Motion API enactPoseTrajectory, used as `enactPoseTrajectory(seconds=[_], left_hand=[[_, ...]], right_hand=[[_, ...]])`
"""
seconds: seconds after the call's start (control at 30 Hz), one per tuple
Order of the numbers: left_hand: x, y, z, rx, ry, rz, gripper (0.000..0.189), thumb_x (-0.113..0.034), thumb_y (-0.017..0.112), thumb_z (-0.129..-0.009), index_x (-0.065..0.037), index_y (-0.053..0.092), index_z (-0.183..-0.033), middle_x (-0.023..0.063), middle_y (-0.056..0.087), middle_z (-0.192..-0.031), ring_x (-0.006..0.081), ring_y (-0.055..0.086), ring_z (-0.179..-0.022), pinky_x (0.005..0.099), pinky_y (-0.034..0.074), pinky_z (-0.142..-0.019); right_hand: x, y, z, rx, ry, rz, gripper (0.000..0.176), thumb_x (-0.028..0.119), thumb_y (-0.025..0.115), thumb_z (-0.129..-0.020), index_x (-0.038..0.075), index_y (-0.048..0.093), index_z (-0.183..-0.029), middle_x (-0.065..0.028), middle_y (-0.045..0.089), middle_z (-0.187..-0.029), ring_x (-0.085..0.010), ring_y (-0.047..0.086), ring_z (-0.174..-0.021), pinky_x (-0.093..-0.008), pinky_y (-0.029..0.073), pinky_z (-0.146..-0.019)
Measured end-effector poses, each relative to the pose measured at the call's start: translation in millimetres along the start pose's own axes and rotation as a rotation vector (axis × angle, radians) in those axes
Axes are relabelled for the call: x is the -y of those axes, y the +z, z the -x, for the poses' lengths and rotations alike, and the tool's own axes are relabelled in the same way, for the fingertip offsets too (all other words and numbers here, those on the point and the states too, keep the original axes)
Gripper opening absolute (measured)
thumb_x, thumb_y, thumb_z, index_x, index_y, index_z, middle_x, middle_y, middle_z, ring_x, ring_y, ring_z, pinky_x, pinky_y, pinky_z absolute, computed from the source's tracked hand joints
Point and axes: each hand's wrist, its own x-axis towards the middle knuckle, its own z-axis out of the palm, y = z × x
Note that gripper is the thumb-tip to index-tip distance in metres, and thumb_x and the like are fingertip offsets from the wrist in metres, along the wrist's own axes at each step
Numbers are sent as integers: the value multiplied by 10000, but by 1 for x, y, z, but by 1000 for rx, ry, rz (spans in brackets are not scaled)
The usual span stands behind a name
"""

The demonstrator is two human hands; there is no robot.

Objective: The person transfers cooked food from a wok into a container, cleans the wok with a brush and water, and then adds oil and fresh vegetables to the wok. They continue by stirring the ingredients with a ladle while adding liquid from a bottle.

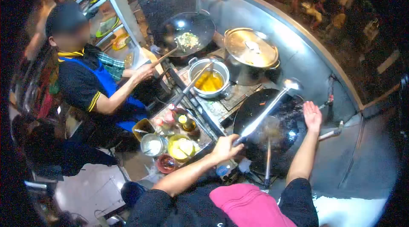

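Note:
My left hand point(226, 148) is wrapped round the handle of a long metal ladle point(264, 116). The ladle slants up to the right over a dark wok point(251, 107), its round bowl above the wok's far rim. My right hand point(312, 117) is raised by the wok's right side, palm showing and fingers stretched out, with nothing in it. A second long-handled utensil point(268, 163) rests in the wok, its head hard to make out.
At left, a co-worker point(115, 86) stirs food in another wok point(200, 20) with a wooden-handled tool. A pot of yellow-brown liquid point(196, 71) and a large lidded pot point(238, 35) stand between. Bottles point(187, 122) and seasoning bowls point(153, 146) sit near my left arm. A metal splashguard point(298, 44) curves behind.

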Motion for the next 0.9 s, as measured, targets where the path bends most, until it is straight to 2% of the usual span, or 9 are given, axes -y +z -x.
enactPoseTrajectory(seconds=[0.13, 0.23, 0.37, 0.5, 0.53, 0.63, 0.67, 0.73, 0.9], left_hand=[[15, -18, 5, -160, -150, -114, 457, -369, 662, -725, -1, 612, -990, 216, 630, -805, 329, 633, -753, 385, 494, -697], [27, -31, 16, -186, -236, -150, 455, -388, 655, -731, -8, 618, -979, 215, 629, -790, 336, 631, -747, 392, 495, -690], [67, -19, 30, -248, -312, -162, 451, -428, 605, -763, -17, 631, -946, 224, 614, -712, 357, 621, -702, 430, 487, -653], [103, 1, 26, -249, -449, -252, 464, -458, 571, -782, -29, 623, -950, 241, 609, -736, 391, 605, -716, 464, 480, -660], [110, 4, 21, -251, -437, -292, 443, -439, 567, -790, -28, 610, -948, 237, 610, -736, 393, 604, -712, 465, 481, -659], [109, 3, 9, -256, -421, -296, 345, -353, 555, -813, -29, 578, -930, 220, 620, -775, 382, 612, -726, 463, 487, -671], [126, 7, 1, -255, -473, -396, 302, -312, 550, -816, -32, 581, -925, 215, 623, -802, 374, 615, -741, 453, 490, -683], [138, 8, -13, -170, -608, -494, 201, -205, 534, -814, -37, 587, -910, 199, 625, -872, 358, 618, -790, 436, 497, -710], [87, 0, -32, -536, -64, -306, 277, -88, 524, -758, 1, 520, -1020, 204, 551, -1009, 341, 536, -919, 395, 423, -819]], right_hand=[[2, 28, 15, 13, 21, -28, 504, 353, 353, -929, -17, 371, -1270, -186, 337, -1363, -326, 306, -1271, -430, 265, -1043], [7, 27, 9, -34, -26, 88, 511, 376, 317, -936, -7, 381, -1267, -180, 345, -1360, -309, 303, -1278, -429, 267, -1041], [10, 2, -6, -69, -53, 13, 428, 277, 398, -925, 2, 399, -1253, -173, 365, -1349, -285, 365, -1244, -397, 306, -1030], [10, -53, -39, -37, -96, 220, 438, 182, 570, -838, 3, 436, -1214, -132, 517, -1191, -255, 514, -1092, -351, 456, -891], [10, -60, -42, 92, -58, 191, 446, 225, 593, -829, 33, 452, -1206, -100, 544, -1128, -241, 533, -1055, -335, 476, -832], [9, -46, -23, -6, 46, 339, 453, 292, 586, -834, 68, 463, -1207, -80, 548, -1117, -234, 509, -1093, -335, 447, -855], [1, -24, -13, -132, 22, 467, 490, 382, 556, -840, 87, 458, -1220, -81, 532, -1163, -238, 494, -1116, -349, 421, -888], [-2, -32, -13, -25, 34, 484, 572, 456, 502, -850, 59, 421, -1254, -117, 453, -1286, -255, 472, -1143, -385, 375, -944], [-9, -39, -10, 134, 5, 142, 667, 441, 540, -815, -31, 378, -1257, -219, 426, -1268, -356, 442, -1146, -441, 345, -999]])
